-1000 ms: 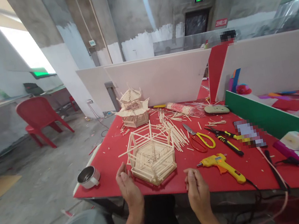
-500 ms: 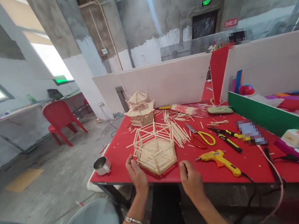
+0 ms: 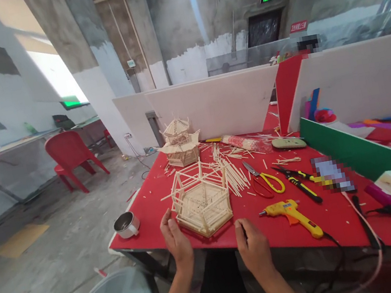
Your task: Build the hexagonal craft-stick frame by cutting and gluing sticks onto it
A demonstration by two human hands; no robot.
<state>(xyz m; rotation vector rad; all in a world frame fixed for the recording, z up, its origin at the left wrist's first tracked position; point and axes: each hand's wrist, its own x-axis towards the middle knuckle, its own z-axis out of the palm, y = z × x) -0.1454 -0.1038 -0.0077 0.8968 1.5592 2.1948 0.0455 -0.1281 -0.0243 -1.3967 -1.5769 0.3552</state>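
Observation:
A six-sided frame of thin wooden sticks lies on the red table near its front edge, its floor covered with sticks. My left hand is at its left corner, fingers loosely stretched and apart, holding nothing; whether the fingertips touch the frame I cannot tell. To the right of the frame, over the table edge, my right hand is curled closed, with nothing showing in it. Behind the frame stands a stick pagoda model with tiered roofs. Loose sticks are scattered to the frame's right.
Right of the frame lie scissors, pliers and a yellow glue gun with its cord. A metal cup stands at the left table corner. A green divider borders the right side; white panels close off the back.
The view has shifted slightly, so the table and frame sit a little lower and nearer. My left hand has dropped slightly beside the frame; my right hand stays curled.

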